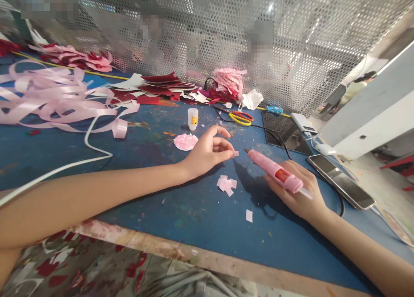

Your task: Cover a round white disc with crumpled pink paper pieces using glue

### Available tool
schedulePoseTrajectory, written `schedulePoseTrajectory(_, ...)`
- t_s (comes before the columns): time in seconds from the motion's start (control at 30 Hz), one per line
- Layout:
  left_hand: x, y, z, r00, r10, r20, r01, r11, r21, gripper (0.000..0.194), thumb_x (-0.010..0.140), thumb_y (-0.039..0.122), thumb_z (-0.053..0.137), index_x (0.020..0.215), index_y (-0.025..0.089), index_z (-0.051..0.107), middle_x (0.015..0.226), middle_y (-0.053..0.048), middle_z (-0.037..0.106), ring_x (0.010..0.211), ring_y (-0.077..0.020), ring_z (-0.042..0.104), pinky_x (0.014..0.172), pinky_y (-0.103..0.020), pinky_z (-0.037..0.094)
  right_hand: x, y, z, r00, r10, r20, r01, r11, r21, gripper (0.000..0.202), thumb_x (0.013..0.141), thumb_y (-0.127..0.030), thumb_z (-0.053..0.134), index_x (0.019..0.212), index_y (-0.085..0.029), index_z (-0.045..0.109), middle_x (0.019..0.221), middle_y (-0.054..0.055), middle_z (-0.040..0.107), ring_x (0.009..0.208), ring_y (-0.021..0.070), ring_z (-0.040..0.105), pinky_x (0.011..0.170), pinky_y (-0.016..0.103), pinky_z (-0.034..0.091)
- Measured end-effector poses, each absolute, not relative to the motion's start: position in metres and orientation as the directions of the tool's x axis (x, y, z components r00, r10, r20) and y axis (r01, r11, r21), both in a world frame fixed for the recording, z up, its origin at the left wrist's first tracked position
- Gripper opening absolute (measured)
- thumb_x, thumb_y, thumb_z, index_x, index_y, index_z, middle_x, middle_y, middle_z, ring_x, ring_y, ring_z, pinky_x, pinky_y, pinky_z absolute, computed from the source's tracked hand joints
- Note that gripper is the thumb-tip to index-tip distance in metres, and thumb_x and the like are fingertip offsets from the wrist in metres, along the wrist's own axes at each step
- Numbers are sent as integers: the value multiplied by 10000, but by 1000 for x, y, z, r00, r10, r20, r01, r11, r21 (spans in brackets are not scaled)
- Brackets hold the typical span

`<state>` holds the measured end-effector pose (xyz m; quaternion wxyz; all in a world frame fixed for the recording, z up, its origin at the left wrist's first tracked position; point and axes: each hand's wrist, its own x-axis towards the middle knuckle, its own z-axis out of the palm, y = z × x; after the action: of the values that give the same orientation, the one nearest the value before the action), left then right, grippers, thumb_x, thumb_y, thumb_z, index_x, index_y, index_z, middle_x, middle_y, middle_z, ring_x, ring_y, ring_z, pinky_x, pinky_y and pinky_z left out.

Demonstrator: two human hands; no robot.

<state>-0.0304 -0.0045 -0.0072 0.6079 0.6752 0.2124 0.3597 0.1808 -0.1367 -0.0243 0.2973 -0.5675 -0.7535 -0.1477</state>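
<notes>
Between the thumb and fingertips of my left hand [210, 149] is a small pink ribbon square [236, 153]. My right hand [302, 189] is wrapped around a pink hot glue pen [273, 168]. The pen's dark tip points left, close to the held square but apart from it, and a translucent stick juts from its rear. A loose pile of pink squares [226, 185] lies below my hands, with a single square [249, 215] nearer the table edge. Just beyond my left wrist sit a round disc covered in pink bits [185, 142] and a small bottle with a yellow label [193, 119].
Pink ribbon [51, 94] sprawls at the left. Red and white sheets [161, 88] and scissors [241, 117] lie along the back, before a perforated metal screen [200, 38]. A tablet [284, 131], a phone [341, 180] and cables are at right.
</notes>
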Motion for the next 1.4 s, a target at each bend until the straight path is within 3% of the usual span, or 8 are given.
schedulePoseTrajectory(0.13, -30, -4, -8, 624, 743, 242, -137, -201, 970, 334, 695, 134, 642, 922, 186, 401, 722, 40, 591, 657, -93, 601, 664, -248, 460, 186, -131, -23, 183, 790, 585, 932, 50, -359, 292, 799, -460, 562, 861, -175, 580, 722, 29, 615, 569, 147, 557, 531, 263, 414)
schedulePoseTrajectory(0.3, -30, -4, -8, 642, 731, 232, -170, -160, 972, 351, 697, 131, 636, 929, 195, 381, 716, 27, 598, 696, -138, 643, 638, -269, 490, 194, -126, -24, 438, 836, 329, 820, -222, -528, 425, 700, -594, 599, 633, -191, 485, 447, -44, 433, 396, 123, 446, 400, 252, 339)
schedulePoseTrajectory(0.43, -31, -5, -9, 657, 718, 230, -164, -163, 973, 359, 702, 139, 644, 930, 198, 373, 709, 20, 611, 693, -152, 657, 594, -255, 493, 192, -126, -24, 416, 802, 429, 819, -125, -559, 447, 704, -538, 637, 942, -170, 546, 692, 12, 586, 535, 151, 551, 485, 273, 432)
schedulePoseTrajectory(0.53, -31, -4, -9, 672, 702, 238, -171, -165, 971, 371, 705, 153, 658, 929, 199, 367, 703, 23, 618, 668, -142, 659, 571, -233, 487, 192, -129, -21, 430, 613, 663, 807, 68, -587, 451, 767, -442, 613, 1124, -198, 482, 1017, 102, 581, 835, 222, 609, 677, 347, 490)
schedulePoseTrajectory(0.7, -31, -7, -10, 688, 695, 208, -202, -91, 975, 395, 684, 133, 676, 929, 192, 371, 691, 34, 607, 642, -135, 660, 542, -210, 472, 182, -144, -10, 304, 193, 933, 894, 281, -349, 262, 718, -332, 663, 935, -254, 539, 805, 47, 558, 772, 241, 605, 686, 408, 489)
schedulePoseTrajectory(0.77, -31, -10, -9, 720, 665, 199, -220, -53, 974, 391, 684, 108, 662, 933, 193, 373, 687, 39, 602, 643, -136, 662, 534, -207, 470, 168, -149, -11, 236, 406, 883, 869, 318, -379, 138, 730, -284, 654, 812, -254, 547, 656, 9, 554, 590, 187, 577, 548, 344, 476)
schedulePoseTrajectory(0.93, -34, -22, -5, 811, 561, 165, -211, 17, 977, 393, 684, 91, 659, 933, 196, 374, 707, 38, 606, 596, -112, 641, 516, -195, 465, 134, -142, -23, 32, 826, 562, 787, 326, -523, 189, 820, -202, 575, 999, -222, 515, 567, -60, 579, 418, 76, 484, 398, 200, 401)
schedulePoseTrajectory(1.4, -33, -31, -4, 841, 523, 138, -149, -22, 989, 396, 671, 93, 677, 913, 204, 384, 679, 45, 619, 527, -101, 620, 504, -212, 491, 132, -142, -18, -88, 783, 615, 811, 415, -412, 101, 819, -200, 578, 851, -181, 671, 479, -64, 550, 390, 42, 453, 391, 156, 389)
